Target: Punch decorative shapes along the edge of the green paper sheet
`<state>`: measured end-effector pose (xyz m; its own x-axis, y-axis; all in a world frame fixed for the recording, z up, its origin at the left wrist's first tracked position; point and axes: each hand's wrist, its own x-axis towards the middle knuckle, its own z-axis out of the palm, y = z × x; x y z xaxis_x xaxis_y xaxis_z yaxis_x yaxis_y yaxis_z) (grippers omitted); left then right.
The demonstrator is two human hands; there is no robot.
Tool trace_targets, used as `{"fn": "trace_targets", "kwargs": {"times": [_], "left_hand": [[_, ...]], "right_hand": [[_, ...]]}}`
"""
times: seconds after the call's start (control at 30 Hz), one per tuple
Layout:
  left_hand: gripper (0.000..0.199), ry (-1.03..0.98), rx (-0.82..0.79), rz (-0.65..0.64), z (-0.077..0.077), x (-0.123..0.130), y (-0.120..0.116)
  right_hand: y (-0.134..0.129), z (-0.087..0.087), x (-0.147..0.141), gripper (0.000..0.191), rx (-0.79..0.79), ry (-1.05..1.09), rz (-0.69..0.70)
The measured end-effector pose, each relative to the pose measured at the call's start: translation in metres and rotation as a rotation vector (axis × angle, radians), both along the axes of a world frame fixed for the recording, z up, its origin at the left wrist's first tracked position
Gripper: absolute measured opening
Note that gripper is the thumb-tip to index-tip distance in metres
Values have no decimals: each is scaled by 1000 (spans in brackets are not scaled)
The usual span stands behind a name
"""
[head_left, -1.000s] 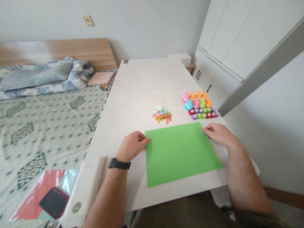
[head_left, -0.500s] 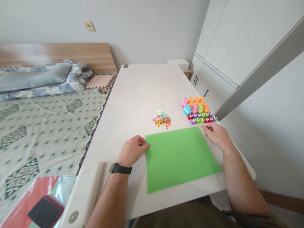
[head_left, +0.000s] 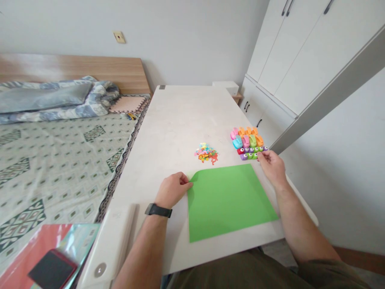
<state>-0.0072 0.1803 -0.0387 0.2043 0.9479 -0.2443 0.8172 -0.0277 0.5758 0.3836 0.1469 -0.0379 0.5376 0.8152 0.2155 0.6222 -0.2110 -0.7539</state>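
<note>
Raised since the earlier frame: the far-left corner of your green sheet [head_left: 228, 200], level half a second ago, now curls upward; your right hand [head_left: 273, 168] has shifted from beside its far-right corner to the small punches [head_left: 245, 155]. The sheet lies before you on the near part of the bench [head_left: 186, 116], with a thin pale margin along its left edge. Your left hand [head_left: 173, 188] has thumb and fingers together, clamped on the sheet at the lifted corner. The fingers of your right hand are bunched close together at the near end of the small punches; whether they are clamped on one, you cannot tell from this view

State of the work, as shown: one corner is up, the other three lie down, and you can see no cut or crease in the green surface. The many-coloured cut-outs [head_left: 207, 154] are already loose in a heap just beyond the far edge, none seen on the sheet. The small punches stand in two rows, with the large punches [head_left: 246, 140] in two rows behind them. Outward on your left, note the long white case [head_left: 112, 237] beside your forearm, then the patterned bed [head_left: 69, 160], bearing flat packets [head_left: 39, 241] and a dark flat object [head_left: 52, 269]
</note>
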Motion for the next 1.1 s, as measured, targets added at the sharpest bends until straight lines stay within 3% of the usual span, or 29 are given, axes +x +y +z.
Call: {"fn": "trace_targets", "kwargs": {"times": [0.17, 0.3, 0.63, 0.77, 1.1], "left_hand": [[19, -31, 8, -2, -2, -2, 1], [19, -23, 6, 7, -1, -1, 1], [21, -25, -25, 19, -3, -2, 3], [22, -35, -27, 21, -5, -3, 4], [20, -13, 2, -1, -2, -2, 4]], "right_hand": [[8, 15, 0, 37, -23, -100, 69], [33, 28, 5, 33, -29, -173, 142], [161, 31, 7, 38, -202, -420, 202], [197, 28, -1, 31, -298, -561, 228], [218, 14, -13, 32, -316, -512, 205]]}}
